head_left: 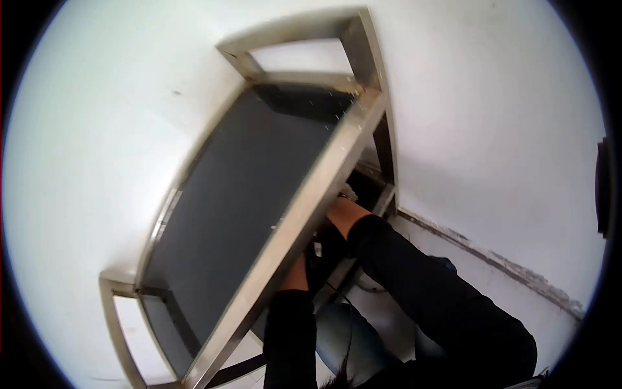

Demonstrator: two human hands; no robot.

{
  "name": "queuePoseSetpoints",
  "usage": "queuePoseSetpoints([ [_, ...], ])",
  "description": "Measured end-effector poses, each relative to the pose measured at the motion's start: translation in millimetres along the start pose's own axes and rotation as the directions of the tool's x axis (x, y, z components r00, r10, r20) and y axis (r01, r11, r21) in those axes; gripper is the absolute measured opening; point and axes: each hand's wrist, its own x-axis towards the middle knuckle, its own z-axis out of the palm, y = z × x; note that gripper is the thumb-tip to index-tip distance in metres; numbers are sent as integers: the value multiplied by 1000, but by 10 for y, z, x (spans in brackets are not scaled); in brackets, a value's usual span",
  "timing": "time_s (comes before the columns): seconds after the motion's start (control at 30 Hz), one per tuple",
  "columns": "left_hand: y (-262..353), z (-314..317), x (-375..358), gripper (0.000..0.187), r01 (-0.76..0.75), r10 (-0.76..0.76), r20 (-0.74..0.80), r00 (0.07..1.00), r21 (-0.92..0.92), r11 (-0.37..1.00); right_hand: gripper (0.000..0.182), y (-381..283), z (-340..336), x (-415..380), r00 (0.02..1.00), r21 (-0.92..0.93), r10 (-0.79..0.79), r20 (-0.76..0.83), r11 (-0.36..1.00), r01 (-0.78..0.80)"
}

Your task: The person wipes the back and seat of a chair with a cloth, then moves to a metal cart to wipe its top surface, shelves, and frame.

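A metal-framed shelf unit (304, 188) with a dark top panel (233, 188) stands tilted across the view. Both of my arms, in black sleeves, reach beneath its top rail. My left hand is hidden under the rail; only the bare forearm shows. Of my right hand, little more than the wrist is visible, beside a small pale item (348, 191) that I cannot make out. Between the two forearms, in the dark space below, is a small whitish object (318, 249). Whether either hand holds anything is hidden.
White walls (492, 110) meet the floor along a worn, dirty edge (492, 259) at the right. A thin dark cable (350, 311) hangs near my knees in blue jeans (356, 337). A dark object (603, 188) is at the far right edge.
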Motion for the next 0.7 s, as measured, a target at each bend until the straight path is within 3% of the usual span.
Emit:
queuePoseSetpoints([
  [0.27, -457, 257, 370, 70, -39, 41, -15, 999, 115, 993, 39, 117, 833, 610, 965, 47, 14, -263, 999, -2],
  [0.33, -578, 384, 334, 70, -61, 64, -21, 998, 144, 988, 39, 19, 591, 339, 955, 39, -1, -296, 999, 13],
  [0.4, -514, 371, 92, 62, -29, 44, -131, 990, 118, 993, 40, -85, -54, -381, 986, 46, 121, 114, 991, -127],
  [0.43, -412, 371, -40, 55, 5, 12, -220, 976, 74, 997, 40, -43, 54, -344, 987, 53, 114, 109, 991, -120],
  [0.47, -201, 192, -195, 55, 8, 8, -215, 977, 76, 997, 40, 1, 311, -220, 998, 36, 49, 47, 998, -51],
  [0.53, 377, -417, -598, 48, -125, 92, 228, 969, 135, 983, 40, 87, 629, -215, 1000, 13, -27, -5, 1000, 27],
  [0.57, 264, -175, -655, 46, -213, 197, 109, 974, 171, 962, 38, 139, 728, -323, 997, 0, -53, -58, 999, 53],
  [0.6, 366, -171, -792, 46, -198, 182, 108, 977, 165, 966, 37, 205, 825, -415, 990, -17, -84, -112, 996, 83],
  [0.67, 690, -242, -1043, 46, -143, 58, 192, 980, 466, 873, 40, 320, 834, -700, 978, 53, -143, -151, 987, 152],
  [0.7, 979, -452, -1247, 49, 104, -121, 213, 970, 90, 990, 45, 338, 680, -962, 974, 4, -202, -105, 979, 203],
])
